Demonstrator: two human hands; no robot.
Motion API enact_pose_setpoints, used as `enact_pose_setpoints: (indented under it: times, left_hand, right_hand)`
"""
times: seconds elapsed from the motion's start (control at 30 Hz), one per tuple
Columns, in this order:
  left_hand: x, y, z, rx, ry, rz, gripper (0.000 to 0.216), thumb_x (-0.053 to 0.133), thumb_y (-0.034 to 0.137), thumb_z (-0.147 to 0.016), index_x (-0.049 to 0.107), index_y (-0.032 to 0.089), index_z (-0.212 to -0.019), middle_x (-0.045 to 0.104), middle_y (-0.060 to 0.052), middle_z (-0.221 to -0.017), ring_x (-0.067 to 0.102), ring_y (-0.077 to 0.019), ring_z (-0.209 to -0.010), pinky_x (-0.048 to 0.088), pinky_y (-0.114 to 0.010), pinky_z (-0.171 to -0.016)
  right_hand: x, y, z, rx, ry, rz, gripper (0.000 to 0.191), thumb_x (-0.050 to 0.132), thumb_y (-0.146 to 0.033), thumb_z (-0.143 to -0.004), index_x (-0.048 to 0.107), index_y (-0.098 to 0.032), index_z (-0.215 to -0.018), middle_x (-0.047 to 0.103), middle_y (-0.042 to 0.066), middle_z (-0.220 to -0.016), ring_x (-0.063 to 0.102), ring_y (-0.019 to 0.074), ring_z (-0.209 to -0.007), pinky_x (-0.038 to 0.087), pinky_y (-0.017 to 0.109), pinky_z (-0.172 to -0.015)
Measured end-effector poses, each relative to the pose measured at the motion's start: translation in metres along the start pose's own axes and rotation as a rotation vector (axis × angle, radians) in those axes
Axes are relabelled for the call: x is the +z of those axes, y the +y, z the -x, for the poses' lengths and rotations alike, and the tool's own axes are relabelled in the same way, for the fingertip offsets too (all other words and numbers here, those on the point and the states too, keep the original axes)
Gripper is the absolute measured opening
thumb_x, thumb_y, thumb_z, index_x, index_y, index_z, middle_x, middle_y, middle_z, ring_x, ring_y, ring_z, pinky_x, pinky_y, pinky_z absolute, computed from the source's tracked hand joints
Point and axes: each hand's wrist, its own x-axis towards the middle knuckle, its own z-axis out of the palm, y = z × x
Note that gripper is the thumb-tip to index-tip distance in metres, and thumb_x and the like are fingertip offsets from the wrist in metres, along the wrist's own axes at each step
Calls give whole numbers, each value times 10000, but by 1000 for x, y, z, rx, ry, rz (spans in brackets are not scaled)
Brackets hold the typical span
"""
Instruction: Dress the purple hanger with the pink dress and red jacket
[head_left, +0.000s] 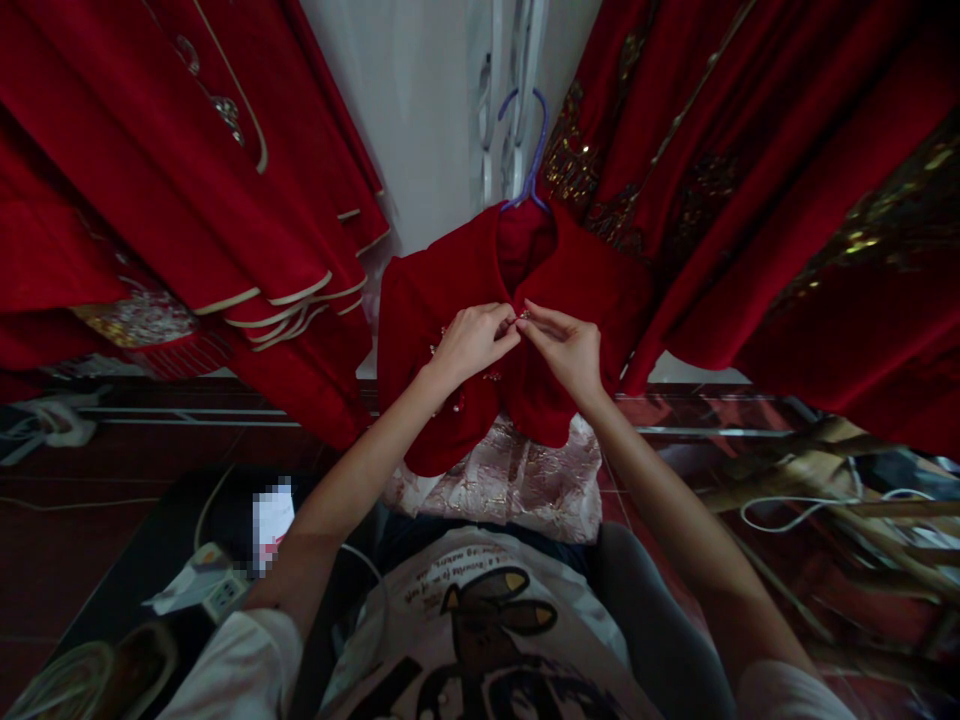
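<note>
A small red jacket (450,290) hangs on a purple hanger (529,150) in front of me, over a pale pink patterned skirt (517,480). My left hand (472,340) and my right hand (566,345) meet at the jacket's front opening just below the collar. Both hands are closed in a pinch on a small shiny fastener (523,316) at the front edges. Small beads dot the jacket's left front near my left wrist.
Long red garments with gold trim (247,180) hang at the left, and red garments with gold embroidery (750,170) at the right. A white wall (420,100) is behind. On the dark red floor lie white cables (795,510), a power strip (217,590) and a white iron-like object.
</note>
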Motion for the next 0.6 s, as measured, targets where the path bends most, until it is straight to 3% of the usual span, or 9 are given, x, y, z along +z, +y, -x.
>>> enact_pose_setpoints:
  times: [0.2,0.37,0.43,0.5,0.57,0.6]
  left_hand:
    - [-2,-2,-4,70,-45,-53,100,538,159,-872,609,158,-801,626,-21,-742,573,-129,-659,437,-245,-632]
    - [15,0,2,-57,56,127,88,539,175,-886,624,167,-908,694,-43,-857,652,-146,-761,514,-263,-740]
    - [22,0,9,-163,104,295,140,513,184,-906,634,181,-976,719,-42,-910,677,-137,-786,537,-257,-764]
    - [26,-3,20,-267,147,450,196,471,204,-934,645,197,-1025,732,-39,-953,691,-122,-790,554,-247,-767]
    - [25,-7,32,-349,232,544,222,448,237,-954,655,202,-1026,736,-40,-954,692,-112,-778,561,-237,-748]
    - [23,-10,39,-381,293,560,222,448,248,-955,659,201,-1005,735,-40,-940,689,-110,-771,560,-231,-737]
  right_hand:
    - [-3,2,-3,15,-68,-37,413,754,-337,-751,723,-189,-1135,753,55,-1039,733,218,-926,587,434,-936]
    - [2,7,-4,-96,-71,93,424,636,-303,-830,648,-197,-1241,681,92,-1191,686,211,-1038,568,406,-952]
    - [5,9,4,-182,-79,215,567,585,-280,-845,503,-230,-1404,549,107,-1389,597,229,-1207,511,425,-1027]
    - [9,14,17,-271,-102,367,810,594,-288,-825,233,-255,-1550,272,110,-1591,382,273,-1413,397,484,-1124]
    - [10,22,33,-333,-131,528,1010,631,-309,-799,-8,-247,-1580,-27,101,-1646,122,310,-1507,284,547,-1171]
    - [10,27,41,-355,-150,605,1052,643,-308,-793,-58,-243,-1575,-117,97,-1637,39,321,-1514,247,573,-1176]
